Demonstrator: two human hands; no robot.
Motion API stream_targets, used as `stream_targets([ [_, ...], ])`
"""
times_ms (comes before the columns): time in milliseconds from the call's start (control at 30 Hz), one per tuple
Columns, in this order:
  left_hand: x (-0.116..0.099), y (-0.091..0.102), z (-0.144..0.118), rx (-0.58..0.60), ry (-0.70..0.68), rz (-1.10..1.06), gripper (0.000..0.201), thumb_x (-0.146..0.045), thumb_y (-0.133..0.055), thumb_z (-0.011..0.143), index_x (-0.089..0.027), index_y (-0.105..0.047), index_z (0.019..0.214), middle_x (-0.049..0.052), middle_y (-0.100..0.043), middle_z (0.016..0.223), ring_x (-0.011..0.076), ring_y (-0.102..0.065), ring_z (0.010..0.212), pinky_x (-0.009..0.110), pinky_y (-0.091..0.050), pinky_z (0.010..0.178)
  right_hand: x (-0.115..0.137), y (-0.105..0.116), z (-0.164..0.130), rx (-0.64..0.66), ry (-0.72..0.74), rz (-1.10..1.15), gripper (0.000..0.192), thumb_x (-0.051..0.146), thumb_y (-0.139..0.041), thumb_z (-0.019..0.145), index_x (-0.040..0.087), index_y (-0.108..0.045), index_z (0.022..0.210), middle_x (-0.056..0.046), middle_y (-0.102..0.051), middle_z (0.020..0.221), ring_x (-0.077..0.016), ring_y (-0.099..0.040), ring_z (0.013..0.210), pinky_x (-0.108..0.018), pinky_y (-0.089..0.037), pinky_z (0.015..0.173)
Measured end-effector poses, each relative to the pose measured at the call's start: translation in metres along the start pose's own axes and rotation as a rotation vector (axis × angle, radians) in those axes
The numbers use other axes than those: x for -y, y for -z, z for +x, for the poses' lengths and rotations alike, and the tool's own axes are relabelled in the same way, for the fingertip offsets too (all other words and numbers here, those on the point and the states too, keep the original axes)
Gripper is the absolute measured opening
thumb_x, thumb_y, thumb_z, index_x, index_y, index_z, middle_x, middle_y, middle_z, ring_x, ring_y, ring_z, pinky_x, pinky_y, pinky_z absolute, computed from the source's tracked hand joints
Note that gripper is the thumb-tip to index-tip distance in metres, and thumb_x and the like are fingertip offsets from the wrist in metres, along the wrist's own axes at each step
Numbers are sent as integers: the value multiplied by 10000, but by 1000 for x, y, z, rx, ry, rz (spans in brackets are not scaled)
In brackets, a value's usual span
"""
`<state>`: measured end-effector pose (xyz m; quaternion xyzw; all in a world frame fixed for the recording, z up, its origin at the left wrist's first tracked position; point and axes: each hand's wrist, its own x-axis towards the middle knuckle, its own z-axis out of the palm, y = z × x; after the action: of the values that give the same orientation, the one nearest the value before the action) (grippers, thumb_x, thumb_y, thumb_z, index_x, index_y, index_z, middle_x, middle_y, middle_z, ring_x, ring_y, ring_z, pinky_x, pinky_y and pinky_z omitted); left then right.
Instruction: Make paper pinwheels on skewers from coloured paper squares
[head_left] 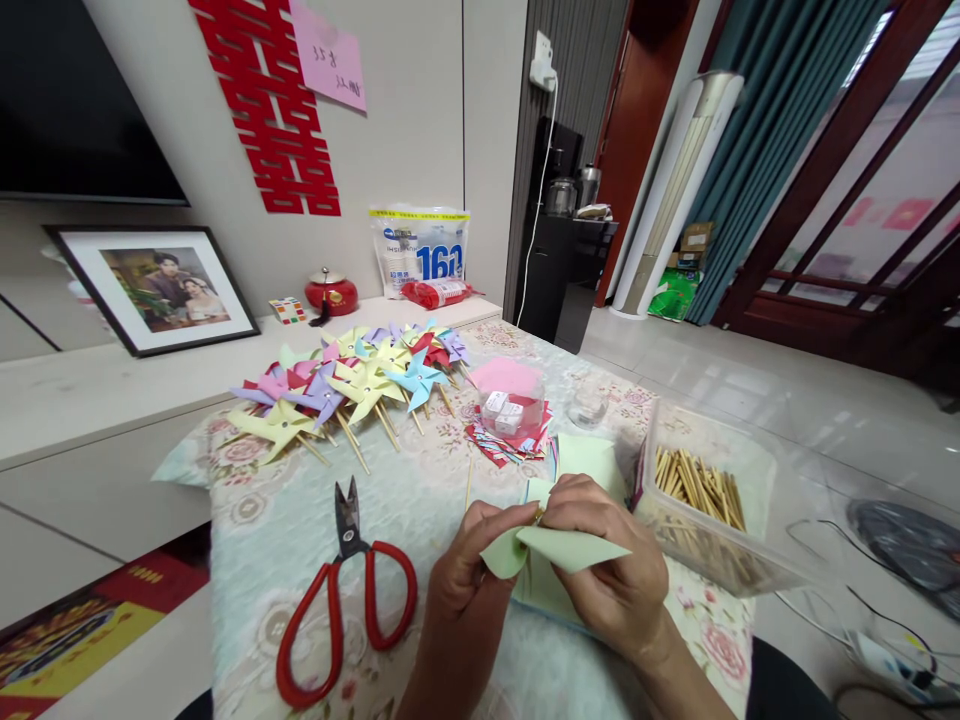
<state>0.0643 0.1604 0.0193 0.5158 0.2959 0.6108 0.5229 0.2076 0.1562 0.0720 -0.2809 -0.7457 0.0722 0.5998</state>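
A clear plastic box (712, 500) holds wooden sticks (697, 485); a small clear tub (511, 405) holds white cubes. Near the table's front edge, left hand (469, 580) and right hand (611, 565) both pinch a folded pale-green paper (559, 548).

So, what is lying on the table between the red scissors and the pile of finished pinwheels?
In the head view, nothing lies between the red scissors and the pinwheels: only bare floral tablecloth shows there.
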Motion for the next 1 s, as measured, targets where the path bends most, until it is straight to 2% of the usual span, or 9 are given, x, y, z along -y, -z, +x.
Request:
stream_targets([
  [133,0,0,0,-26,-3,33,276,-311,-733,816,-257,-783,1083,51,-613,877,216,-573,847,327,-470,764,0,-1,0,3,-2,-11,313,-31,-581,807,171,-646,1036,-86,-666,854,-211,-609,753,-403,-509,694],
  [333,-4,0,0,-33,10,6,243,-279,-730,827,-282,-788,1063,39,-609,893,207,-583,896,295,-452,766,-1,0,0,-3,-4,-18,298,-31,-574,808,173,-647,1012,-80,-662,828,-206,-606,743,-398,-513,688],
  [500,-8,2,1,24,52,-8,255,-244,-669,858,-253,-768,1093,17,-573,847,144,-537,711,262,-436,646,2,0,1,31,17,-22,268,-13,-564,813,159,-648,1000,-90,-666,833,-206,-615,744,-402,-518,692],
  [600,-9,4,1,45,125,1,248,-226,-631,873,-230,-749,1090,16,-581,849,130,-516,690,250,-430,631,2,0,1,44,8,-17,244,13,-556,833,174,-647,992,-81,-669,821,-204,-619,734,-388,-520,676],
  [700,-8,5,0,11,204,-16,256,-241,-643,860,-205,-730,1098,21,-602,856,116,-491,662,238,-412,607,-2,1,-1,77,-50,41,224,37,-549,862,194,-646,989,-67,-678,820,-200,-629,742,-370,-522,678],
  [833,-5,7,0,-1,312,-46,325,-319,-673,840,-189,-717,1135,-4,-579,743,97,-425,573,225,-374,548,-8,2,-6,136,-183,187,183,84,-570,886,209,-654,990,-45,-675,826,-195,-646,780,-352,-526,714],
  [933,-6,8,1,6,370,-66,365,-363,-691,829,-202,-722,1154,-24,-546,665,109,-436,576,229,-384,561,-14,5,-9,122,-306,329,53,187,-636,900,204,-661,944,-41,-660,822,-186,-631,758,-329,-521,681],
  [1000,-7,8,2,-4,356,-60,367,-374,-724,803,-203,-743,1127,-24,-542,639,124,-456,603,238,-401,590,-17,7,-11,98,-361,393,51,239,-681,889,200,-660,916,-38,-648,803,-185,-622,751,-324,-520,670],
])
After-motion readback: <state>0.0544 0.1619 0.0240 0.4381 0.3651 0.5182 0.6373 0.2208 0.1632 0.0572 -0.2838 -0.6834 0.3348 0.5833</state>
